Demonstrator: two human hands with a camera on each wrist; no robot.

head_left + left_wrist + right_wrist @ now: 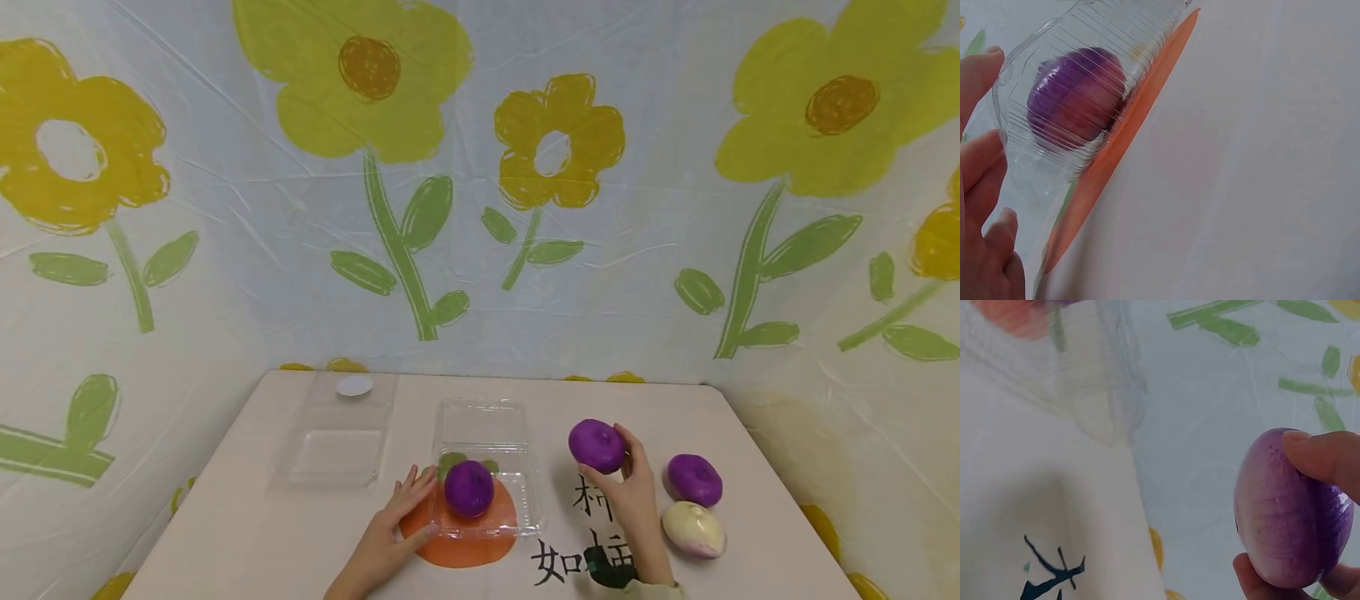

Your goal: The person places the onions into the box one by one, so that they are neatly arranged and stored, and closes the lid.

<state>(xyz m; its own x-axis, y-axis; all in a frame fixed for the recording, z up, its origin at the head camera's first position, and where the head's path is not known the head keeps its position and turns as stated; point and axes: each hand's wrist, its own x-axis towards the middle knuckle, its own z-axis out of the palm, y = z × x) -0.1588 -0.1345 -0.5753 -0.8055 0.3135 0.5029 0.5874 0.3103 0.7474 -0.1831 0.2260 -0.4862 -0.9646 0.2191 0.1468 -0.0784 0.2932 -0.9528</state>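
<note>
My right hand (630, 487) holds a squat purple onion (596, 445) above the table, thumb on one side and fingers on the other. In the right wrist view the onion (1291, 509) fades from purple to pale. A clear plastic clamshell box (528, 500) lies unfolded in the middle, with another purple onion (469, 489) in its near half. My left hand (390, 533) is at the box's left edge, its fingers spread and extended. Up close, its fingertips (988, 62) are right at the box's rim, beside the onion (1075, 97).
To the right lie a purple onion (694, 479) and a pale one (693, 529) with a purplish edge. A second clear box (337, 458) stands unfolded at the left, a white round piece (354, 385) at its far half. Flowered cloth (637, 292) surrounds the table.
</note>
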